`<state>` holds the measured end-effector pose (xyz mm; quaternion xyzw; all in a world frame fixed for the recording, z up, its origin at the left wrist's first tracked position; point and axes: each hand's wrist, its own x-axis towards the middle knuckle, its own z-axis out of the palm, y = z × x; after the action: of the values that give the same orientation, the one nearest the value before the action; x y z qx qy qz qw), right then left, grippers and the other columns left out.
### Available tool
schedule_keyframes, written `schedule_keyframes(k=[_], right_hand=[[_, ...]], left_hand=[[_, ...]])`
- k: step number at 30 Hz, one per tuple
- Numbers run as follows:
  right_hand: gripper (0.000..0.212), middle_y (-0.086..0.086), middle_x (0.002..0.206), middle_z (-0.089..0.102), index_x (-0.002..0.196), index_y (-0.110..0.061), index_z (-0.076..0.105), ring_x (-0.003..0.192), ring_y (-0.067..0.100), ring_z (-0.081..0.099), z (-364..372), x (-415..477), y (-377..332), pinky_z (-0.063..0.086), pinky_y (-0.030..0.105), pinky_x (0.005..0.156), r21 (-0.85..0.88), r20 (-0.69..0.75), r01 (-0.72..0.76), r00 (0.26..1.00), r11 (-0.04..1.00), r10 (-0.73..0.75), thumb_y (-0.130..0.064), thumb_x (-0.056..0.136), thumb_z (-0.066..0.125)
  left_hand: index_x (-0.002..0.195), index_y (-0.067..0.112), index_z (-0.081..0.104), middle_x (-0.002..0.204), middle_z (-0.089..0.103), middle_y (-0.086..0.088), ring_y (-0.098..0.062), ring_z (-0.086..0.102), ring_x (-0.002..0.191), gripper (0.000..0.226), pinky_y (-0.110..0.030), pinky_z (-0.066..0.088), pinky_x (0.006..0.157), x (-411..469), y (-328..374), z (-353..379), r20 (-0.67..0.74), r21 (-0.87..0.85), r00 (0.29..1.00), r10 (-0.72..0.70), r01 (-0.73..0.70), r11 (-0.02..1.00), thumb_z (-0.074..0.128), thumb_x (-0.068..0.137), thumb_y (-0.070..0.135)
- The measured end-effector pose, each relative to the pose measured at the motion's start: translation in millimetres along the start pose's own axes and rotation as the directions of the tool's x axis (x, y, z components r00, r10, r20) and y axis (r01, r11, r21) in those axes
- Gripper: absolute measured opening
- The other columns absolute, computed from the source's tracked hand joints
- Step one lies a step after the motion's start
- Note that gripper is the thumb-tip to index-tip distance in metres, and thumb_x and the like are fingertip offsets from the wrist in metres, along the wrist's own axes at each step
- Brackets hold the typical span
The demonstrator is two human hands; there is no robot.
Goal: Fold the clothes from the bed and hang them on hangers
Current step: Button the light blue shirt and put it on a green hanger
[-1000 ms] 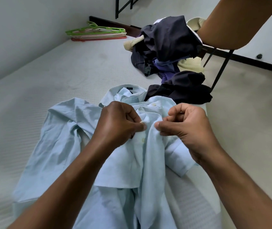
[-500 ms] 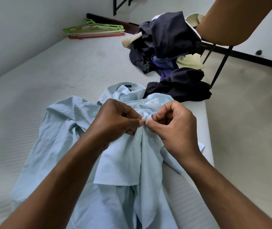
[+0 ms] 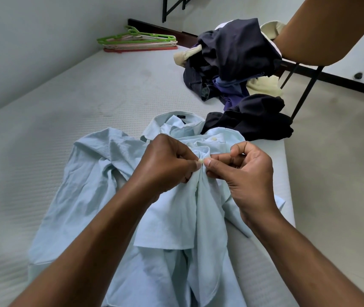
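Note:
A light blue button-up shirt (image 3: 88, 196) lies crumpled on the white mattress (image 3: 43, 120), collar away from me. My left hand (image 3: 165, 162) pinches the shirt's front placket at a small pale button. My right hand (image 3: 243, 171) pinches the facing edge of the placket, thumb and finger tips meeting the left hand's. Both hands hold the cloth lifted a little off the bed. A stack of green, pink and red plastic hangers (image 3: 139, 42) lies at the far end of the mattress by the wall.
A pile of dark, purple and cream clothes (image 3: 238, 63) sits at the far right of the bed, with a black garment (image 3: 251, 120) nearer me. The bed's right edge drops to a beige floor (image 3: 336, 173). Another person's arm (image 3: 336, 29) crosses the top right corner.
My two hands have closed together at the placket, so their fingertips now meet at the button. The shirt front has bunched up between them.

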<state>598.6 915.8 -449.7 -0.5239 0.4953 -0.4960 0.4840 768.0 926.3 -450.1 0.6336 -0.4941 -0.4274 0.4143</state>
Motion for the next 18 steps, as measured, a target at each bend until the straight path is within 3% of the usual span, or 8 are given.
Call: schedule_keyframes(k=[3, 8, 13, 18], right_hand=[[0.034, 0.015, 0.079, 0.077, 0.083, -0.012, 0.054, 0.071, 0.031, 0.075, -1, 0, 1, 0.064, 0.044, 0.074, -0.049, -0.004, 0.028, 1.0, 0.998, -0.028, 0.005, 0.082, 0.083], [0.027, 0.019, 0.081, 0.077, 0.094, -0.007, 0.056, 0.066, 0.029, 0.074, -7, 6, -5, 0.065, 0.048, 0.074, -0.017, 0.046, -0.088, 0.995, 0.996, 0.089, 0.007, 0.086, 0.077], [0.034, 0.017, 0.076, 0.073, 0.105, -0.004, 0.054, 0.065, 0.027, 0.071, -11, 7, -12, 0.066, 0.041, 0.064, 0.09, 0.112, -0.209, 0.974, 0.974, 0.199, 0.013, 0.085, 0.075], [0.037, 0.013, 0.073, 0.073, 0.109, -0.004, 0.054, 0.06, 0.023, 0.07, -13, 8, -11, 0.066, 0.041, 0.065, 0.132, 0.152, -0.26, 0.959, 0.957, 0.24, 0.015, 0.084, 0.074]], left_hand=[[0.074, 0.012, 0.081, 0.065, 0.073, -0.014, -0.017, 0.064, 0.058, 0.012, -0.046, 0.062, 0.071, 0, 0, 2, -0.012, 0.016, 1.0, -0.002, 0.002, 1.0, 0.08, 0.084, 0.006], [0.079, 0.007, 0.081, 0.069, 0.074, -0.015, -0.014, 0.067, 0.058, 0.006, -0.026, 0.06, 0.061, 0, 1, -3, 0.046, -0.054, 0.998, -0.043, 0.046, 0.997, 0.083, 0.084, 0.005], [0.083, 0.002, 0.08, 0.075, 0.074, -0.024, -0.018, 0.067, 0.061, 0.006, -0.028, 0.062, 0.062, 1, 2, -5, 0.076, -0.139, 0.994, -0.082, 0.092, 0.986, 0.086, 0.08, 0.004], [0.087, -0.005, 0.079, 0.072, 0.072, -0.021, -0.019, 0.068, 0.061, 0.016, -0.025, 0.059, 0.06, 2, 2, -10, 0.123, -0.182, 0.986, -0.11, 0.132, 0.974, 0.088, 0.076, 0.003]])
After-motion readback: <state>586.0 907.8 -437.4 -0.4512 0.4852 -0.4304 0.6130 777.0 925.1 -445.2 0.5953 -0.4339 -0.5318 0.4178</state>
